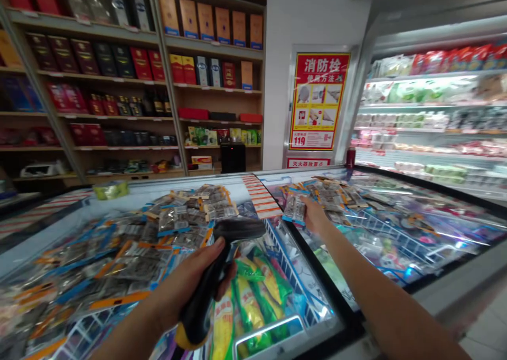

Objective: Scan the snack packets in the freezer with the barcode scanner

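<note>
My left hand (189, 275) is wrapped round the handle of a black barcode scanner (240, 228) with yellow at its base. The scanner's head points right above the glass freezer lid. Farther right, my right hand (316, 217) reaches forward, its fingers closed on a small clear snack packet (294, 208) with a blue edge. Just beyond that hand, more packets (330, 196) with orange and blue edges lie on the right-hand glass. A large spread of similar packets (134, 265) covers the left-hand glass, beside and beyond the scanner.
Below the glass, green and yellow corn packs (253, 307) lie among white wire baskets (295, 267). A dark lid frame (330, 291) runs between my arms. Shelves of boxes (114, 59) stand behind, with a red poster (320, 101) and a lit refrigerated display (431, 106) at right.
</note>
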The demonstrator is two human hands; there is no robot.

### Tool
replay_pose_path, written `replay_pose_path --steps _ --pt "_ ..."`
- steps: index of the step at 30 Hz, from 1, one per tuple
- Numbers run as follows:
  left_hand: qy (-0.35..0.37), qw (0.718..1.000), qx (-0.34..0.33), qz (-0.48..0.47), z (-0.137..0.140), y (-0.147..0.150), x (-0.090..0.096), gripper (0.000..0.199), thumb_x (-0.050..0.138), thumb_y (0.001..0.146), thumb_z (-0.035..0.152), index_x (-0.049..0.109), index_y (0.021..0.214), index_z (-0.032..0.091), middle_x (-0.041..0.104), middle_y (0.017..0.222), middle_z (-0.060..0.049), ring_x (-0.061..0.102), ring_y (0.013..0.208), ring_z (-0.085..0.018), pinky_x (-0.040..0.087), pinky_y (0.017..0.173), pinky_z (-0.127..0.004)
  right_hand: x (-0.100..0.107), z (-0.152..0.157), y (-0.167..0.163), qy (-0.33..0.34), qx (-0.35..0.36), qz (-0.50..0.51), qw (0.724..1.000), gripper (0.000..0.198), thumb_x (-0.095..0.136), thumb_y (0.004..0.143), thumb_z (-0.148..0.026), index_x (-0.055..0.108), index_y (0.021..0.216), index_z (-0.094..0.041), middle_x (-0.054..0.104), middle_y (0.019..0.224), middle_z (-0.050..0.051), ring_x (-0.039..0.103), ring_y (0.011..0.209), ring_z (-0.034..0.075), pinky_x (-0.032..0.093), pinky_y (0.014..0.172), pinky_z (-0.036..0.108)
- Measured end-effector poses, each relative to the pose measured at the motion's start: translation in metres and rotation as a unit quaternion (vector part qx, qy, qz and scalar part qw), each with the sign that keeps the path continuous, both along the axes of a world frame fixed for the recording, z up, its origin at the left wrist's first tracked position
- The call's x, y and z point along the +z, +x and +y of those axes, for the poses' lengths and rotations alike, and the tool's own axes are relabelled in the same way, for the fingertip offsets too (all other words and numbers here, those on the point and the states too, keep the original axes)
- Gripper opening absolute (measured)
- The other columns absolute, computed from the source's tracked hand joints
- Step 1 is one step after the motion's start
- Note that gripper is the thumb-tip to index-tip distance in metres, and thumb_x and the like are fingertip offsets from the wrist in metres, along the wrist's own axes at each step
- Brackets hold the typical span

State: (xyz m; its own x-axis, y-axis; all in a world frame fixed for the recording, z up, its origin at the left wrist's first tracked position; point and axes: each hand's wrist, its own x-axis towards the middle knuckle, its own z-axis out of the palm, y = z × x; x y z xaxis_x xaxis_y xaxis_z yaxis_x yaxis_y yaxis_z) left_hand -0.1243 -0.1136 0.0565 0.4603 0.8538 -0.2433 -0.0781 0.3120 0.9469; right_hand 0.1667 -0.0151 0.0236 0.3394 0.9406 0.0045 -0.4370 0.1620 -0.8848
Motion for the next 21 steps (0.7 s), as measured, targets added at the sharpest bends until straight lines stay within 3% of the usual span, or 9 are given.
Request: replay_pose_path --steps 3,11,21 --pt "-0.012 1.0 -0.014 -0.011 0.006 0.007 0.003 0.042 0.049 0.07 0.05 0.057 0.082 0.01 0.057 0.059 -0.003 0.048 0.043 -0.008 0.035 0.041 -0.019 0.001 -0.001 0.0 0.002 0.012 0.026 1.0 0.015 0.041 0.075 -0.017 0.055 0.078 -0.018 0.065 0.06 0.001 0.062 0.06 0.016 0.051 0.06 0.03" --pt "-0.01 0.999 -0.031 -0.029 -0.002 0.013 -0.001 0.038 0.052 0.069 0.048 0.055 0.075 0.011 0.055 0.059 -0.003 0.049 0.044 -0.008 0.035 0.042 -0.018 0.001 0.0 0.0 0.0 0.011 0.07 0.997 0.014 0.042 0.077 -0.014 0.056 0.077 -0.017 0.065 0.064 0.001 0.062 0.061 0.015 0.051 0.062 0.029" --pt "-0.003 0.998 -0.062 -0.011 -0.006 0.014 0.004 0.039 0.051 0.068 0.05 0.052 0.067 0.011 0.054 0.057 -0.003 0.046 0.04 -0.007 0.035 0.041 -0.018 0.006 -0.009 -0.004 -0.004 0.039 0.05 0.998 0.019 0.039 0.079 -0.014 0.058 0.077 -0.016 0.066 0.064 0.003 0.062 0.06 0.015 0.051 0.057 0.027"
